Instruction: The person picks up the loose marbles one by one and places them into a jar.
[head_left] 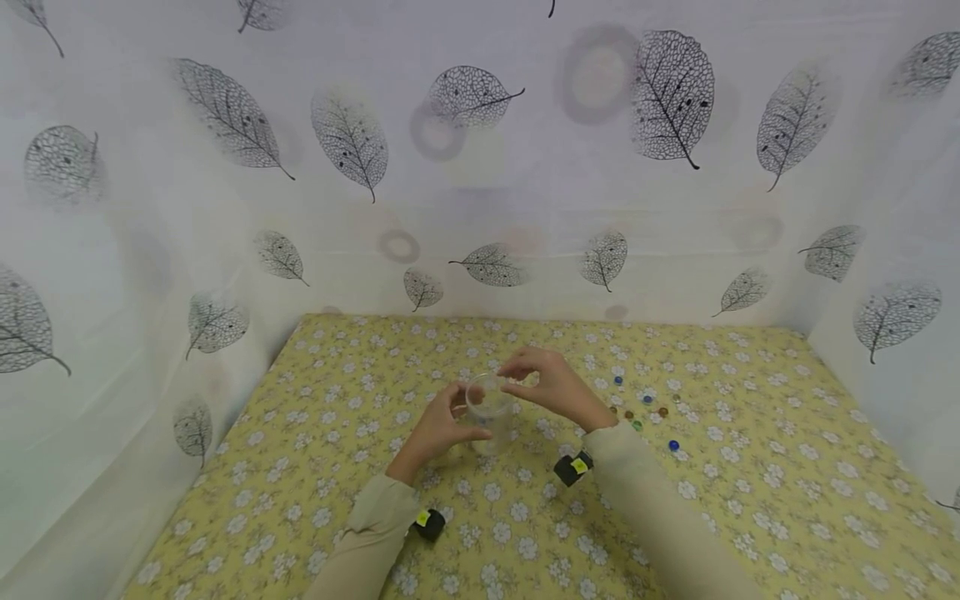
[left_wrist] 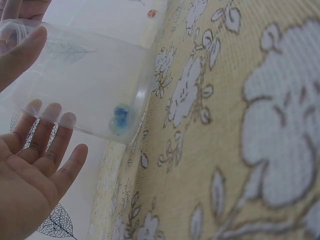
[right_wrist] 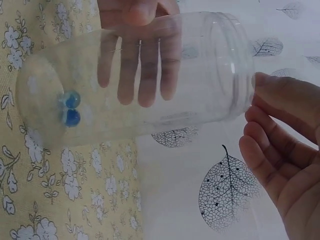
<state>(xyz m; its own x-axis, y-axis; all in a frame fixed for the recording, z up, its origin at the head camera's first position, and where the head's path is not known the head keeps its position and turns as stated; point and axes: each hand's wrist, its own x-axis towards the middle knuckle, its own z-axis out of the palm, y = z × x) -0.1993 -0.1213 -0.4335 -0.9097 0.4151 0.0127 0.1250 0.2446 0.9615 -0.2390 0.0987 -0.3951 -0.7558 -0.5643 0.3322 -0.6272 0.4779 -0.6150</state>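
A clear plastic jar (head_left: 492, 427) stands upright on the flowered cloth, its open mouth facing up. My left hand (head_left: 442, 421) holds it round the side, thumb on one side and fingers on the other; the fingers (right_wrist: 146, 75) show through the wall in the right wrist view. Two glass marbles lie at the bottom, a darker blue marble (right_wrist: 73, 118) and a paler blue marble (right_wrist: 71, 99). Over the right edge of the mouth is my right hand (head_left: 551, 387), thumb and loosely bent fingers right at the rim (right_wrist: 242, 65), with no marble showing between them.
Several loose marbles lie right of the jar, among them a blue marble (head_left: 673, 446), a green marble (head_left: 637, 425) and a brown marble (head_left: 663, 412). A white leaf-print curtain (head_left: 480, 200) encloses the table. Small black cameras (head_left: 573, 468) sit at both wrists.
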